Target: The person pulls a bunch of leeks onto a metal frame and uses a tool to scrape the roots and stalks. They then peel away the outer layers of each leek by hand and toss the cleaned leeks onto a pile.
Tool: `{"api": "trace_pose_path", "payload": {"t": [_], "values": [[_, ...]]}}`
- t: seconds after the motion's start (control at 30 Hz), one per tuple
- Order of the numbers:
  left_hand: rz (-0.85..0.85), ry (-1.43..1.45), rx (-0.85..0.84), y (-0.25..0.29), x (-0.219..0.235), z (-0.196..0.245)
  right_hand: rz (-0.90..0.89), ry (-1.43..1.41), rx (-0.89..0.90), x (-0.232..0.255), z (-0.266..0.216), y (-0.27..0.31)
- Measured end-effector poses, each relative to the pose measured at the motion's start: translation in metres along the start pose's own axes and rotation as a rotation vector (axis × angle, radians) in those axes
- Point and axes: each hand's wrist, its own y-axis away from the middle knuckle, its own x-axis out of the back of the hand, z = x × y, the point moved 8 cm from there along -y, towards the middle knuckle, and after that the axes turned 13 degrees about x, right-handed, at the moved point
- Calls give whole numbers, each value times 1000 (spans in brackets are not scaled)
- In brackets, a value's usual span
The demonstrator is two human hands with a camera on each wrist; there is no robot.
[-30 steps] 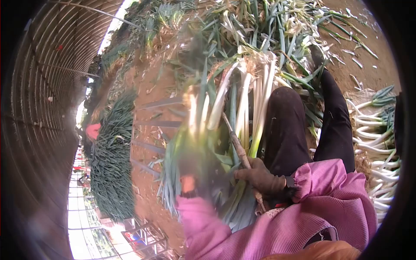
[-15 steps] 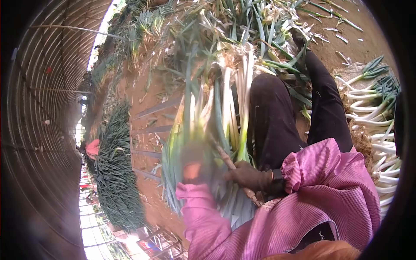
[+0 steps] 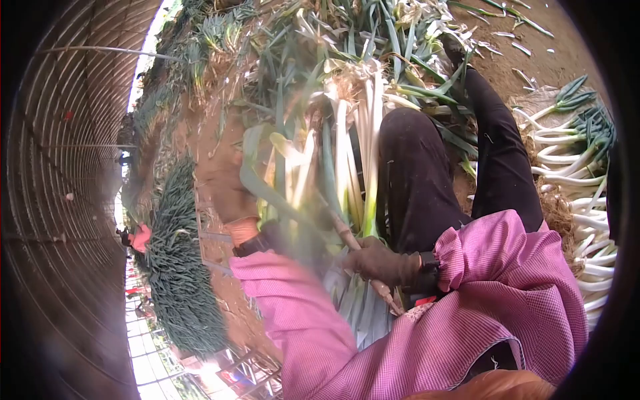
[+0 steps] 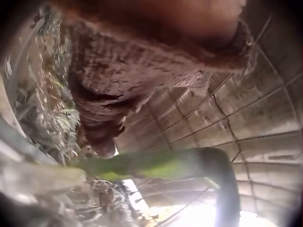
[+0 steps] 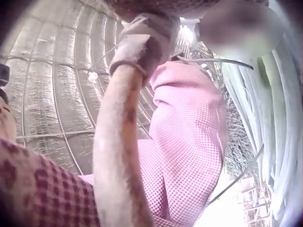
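Across our lap the leek bundle [image 3: 347, 167] runs lengthwise, roots pointing away. Our right hand [image 3: 381, 261] grips a stick [image 3: 363, 260]; left hand [image 3: 230, 193] blurred, grip unclear.

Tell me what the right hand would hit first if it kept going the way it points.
Likely the bundle of leeks: the right hand, gripping a stick, points along it into their stalks. Depth is unclear.

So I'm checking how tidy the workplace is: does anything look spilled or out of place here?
Yes. Green leaf trimmings lie scattered on the bare soil, apart from the leek bundle at the hands. The stacked white leeks beside the legs look orderly. The left hand is too blurred to judge.
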Motion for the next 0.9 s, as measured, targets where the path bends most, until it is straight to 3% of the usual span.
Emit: {"api": "trace_pose_path", "payload": {"t": [0.1, 0.17, 0.27, 0.33, 0.4, 0.47, 0.5, 0.53, 0.57, 0.63, 0.83, 0.9], "values": [[-278, -605, 3, 28, -48, -5, 15, 81, 64, 10, 12, -7], [-301, -673, 53, 72, -65, -17, -106, 136, 195, 0, 10, -8], [-103, -401, 301, 133, -66, -35, -245, 214, 214, -13, 10, -5], [-20, -285, 364, 155, -69, -45, -307, 293, 196, -21, 15, -5], [-34, -253, 398, 157, -67, -44, -350, 403, 211, -28, 25, -10], [-119, -237, 457, 154, -61, -35, -430, 457, 251, -41, 88, -32], [-165, -227, 485, 152, -56, -26, -403, 423, 246, -43, 86, -29], [-168, -194, 457, 152, -52, -15, -375, 388, 241, -44, 85, -25], [-167, -163, 432, 150, -47, -5, -290, 292, 216, -44, 35, -2], [-178, -143, 391, 145, -46, 2, -199, 212, 189, -43, 10, 10], [-199, -152, 331, 141, -38, 28, -210, 381, 361, -49, 29, 7], [-146, -139, 267, 145, -40, 31, -164, 382, 312, -43, 22, 4]]}}
